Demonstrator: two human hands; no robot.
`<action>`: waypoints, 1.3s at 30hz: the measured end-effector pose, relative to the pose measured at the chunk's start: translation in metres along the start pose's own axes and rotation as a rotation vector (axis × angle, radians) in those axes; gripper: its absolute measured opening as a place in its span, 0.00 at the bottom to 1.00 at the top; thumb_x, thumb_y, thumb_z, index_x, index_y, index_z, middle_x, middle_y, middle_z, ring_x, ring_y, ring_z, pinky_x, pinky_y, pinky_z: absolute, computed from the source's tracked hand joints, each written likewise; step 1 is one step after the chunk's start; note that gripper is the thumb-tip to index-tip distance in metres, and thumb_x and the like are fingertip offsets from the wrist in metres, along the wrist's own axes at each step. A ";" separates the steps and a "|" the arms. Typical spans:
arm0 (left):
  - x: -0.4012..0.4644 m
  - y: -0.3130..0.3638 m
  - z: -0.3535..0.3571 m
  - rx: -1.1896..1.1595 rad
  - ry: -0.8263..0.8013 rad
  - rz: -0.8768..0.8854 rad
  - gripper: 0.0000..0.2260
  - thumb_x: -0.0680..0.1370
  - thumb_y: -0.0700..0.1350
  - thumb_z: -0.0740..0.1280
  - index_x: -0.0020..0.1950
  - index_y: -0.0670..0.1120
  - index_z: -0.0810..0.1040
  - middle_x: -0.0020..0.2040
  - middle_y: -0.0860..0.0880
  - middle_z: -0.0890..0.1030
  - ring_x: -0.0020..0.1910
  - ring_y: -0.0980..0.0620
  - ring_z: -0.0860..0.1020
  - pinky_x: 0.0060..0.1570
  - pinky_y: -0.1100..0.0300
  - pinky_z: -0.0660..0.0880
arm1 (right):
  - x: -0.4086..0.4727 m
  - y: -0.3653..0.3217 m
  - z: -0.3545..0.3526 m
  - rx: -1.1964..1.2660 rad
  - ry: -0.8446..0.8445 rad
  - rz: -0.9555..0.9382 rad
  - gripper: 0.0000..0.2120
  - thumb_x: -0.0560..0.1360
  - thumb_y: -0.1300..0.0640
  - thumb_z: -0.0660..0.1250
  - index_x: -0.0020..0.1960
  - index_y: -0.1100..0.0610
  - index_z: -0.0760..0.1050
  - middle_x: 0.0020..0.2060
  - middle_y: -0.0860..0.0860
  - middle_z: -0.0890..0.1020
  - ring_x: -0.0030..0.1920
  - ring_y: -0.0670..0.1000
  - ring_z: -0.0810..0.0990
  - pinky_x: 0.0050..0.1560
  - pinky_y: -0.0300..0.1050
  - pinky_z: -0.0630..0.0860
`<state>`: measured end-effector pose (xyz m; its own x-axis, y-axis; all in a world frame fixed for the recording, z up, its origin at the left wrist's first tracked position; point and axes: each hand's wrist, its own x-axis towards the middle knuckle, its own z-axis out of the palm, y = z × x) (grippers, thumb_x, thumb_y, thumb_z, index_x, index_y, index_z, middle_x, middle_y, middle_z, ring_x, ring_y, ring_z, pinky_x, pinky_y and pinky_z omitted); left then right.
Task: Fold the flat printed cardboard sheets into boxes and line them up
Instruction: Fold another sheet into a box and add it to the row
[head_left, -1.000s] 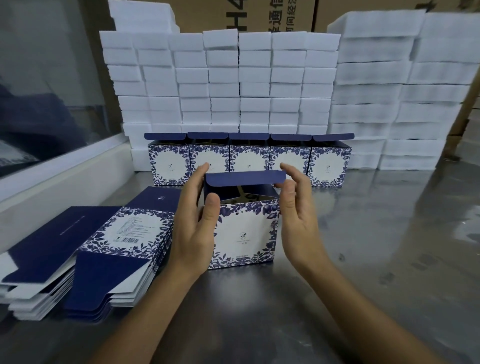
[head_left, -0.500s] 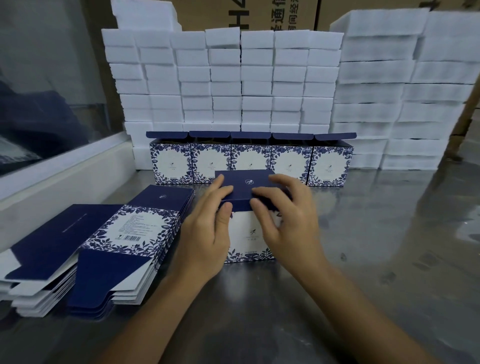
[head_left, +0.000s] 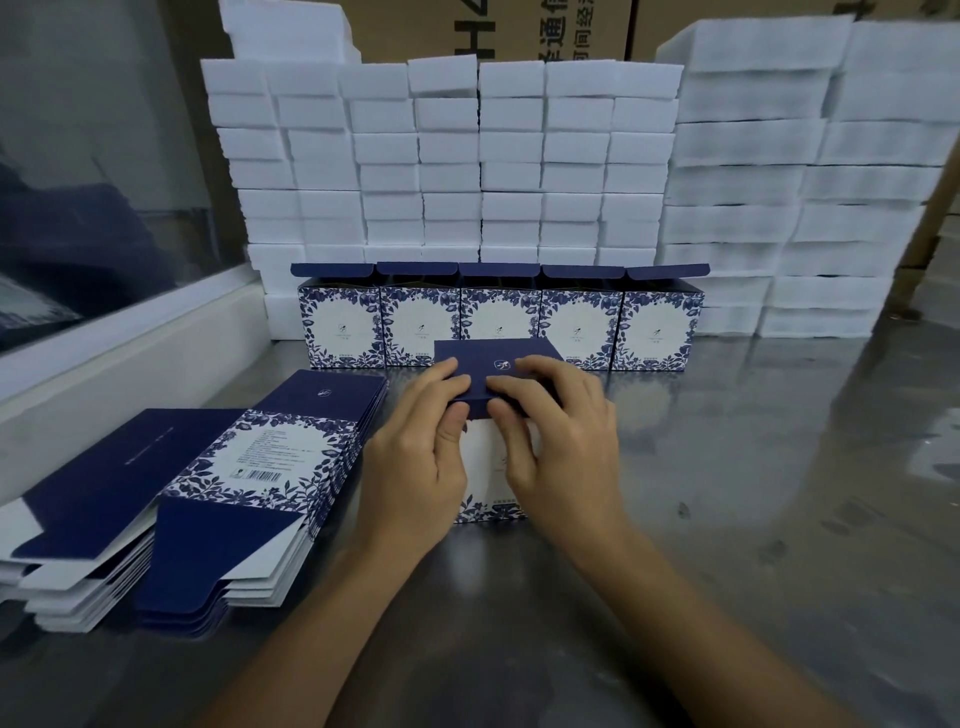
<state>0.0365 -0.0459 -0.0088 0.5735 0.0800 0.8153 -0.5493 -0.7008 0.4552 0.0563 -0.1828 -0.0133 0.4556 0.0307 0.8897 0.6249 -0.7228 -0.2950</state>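
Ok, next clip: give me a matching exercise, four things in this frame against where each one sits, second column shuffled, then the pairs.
Things:
1. box being closed
2. row of open boxes
3. flat sheets
4. white foam blocks

Places:
A. stacked at the back, behind the row
B. piled on the table's left side
C. under both hands, at the centre
D. lined up side by side, lids raised

The left hand and right hand press the dark blue lid down.

Pairs: 1-C, 2-D, 3-B, 4-A
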 end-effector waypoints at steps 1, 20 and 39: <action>0.000 -0.001 0.000 -0.004 -0.002 0.001 0.13 0.81 0.41 0.60 0.60 0.39 0.79 0.65 0.47 0.78 0.63 0.53 0.76 0.59 0.68 0.69 | -0.001 0.005 -0.001 0.043 0.009 0.020 0.13 0.80 0.51 0.63 0.55 0.56 0.83 0.58 0.54 0.79 0.58 0.54 0.76 0.54 0.56 0.75; 0.002 -0.012 0.001 -0.049 0.006 -0.015 0.13 0.81 0.43 0.58 0.61 0.41 0.78 0.66 0.49 0.77 0.64 0.56 0.73 0.62 0.65 0.69 | 0.003 0.022 -0.003 0.380 -0.046 0.279 0.06 0.81 0.60 0.64 0.55 0.62 0.77 0.59 0.52 0.73 0.60 0.41 0.72 0.58 0.37 0.72; -0.002 -0.015 0.004 -0.024 0.031 -0.062 0.13 0.82 0.37 0.58 0.65 0.42 0.77 0.72 0.45 0.70 0.67 0.65 0.65 0.63 0.77 0.60 | -0.002 0.021 -0.003 0.565 -0.045 0.419 0.08 0.83 0.52 0.60 0.55 0.38 0.71 0.50 0.44 0.80 0.48 0.40 0.80 0.43 0.31 0.74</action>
<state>0.0462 -0.0382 -0.0183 0.5883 0.1447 0.7956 -0.5278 -0.6766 0.5134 0.0666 -0.2004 -0.0204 0.7481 -0.1343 0.6498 0.6190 -0.2116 -0.7564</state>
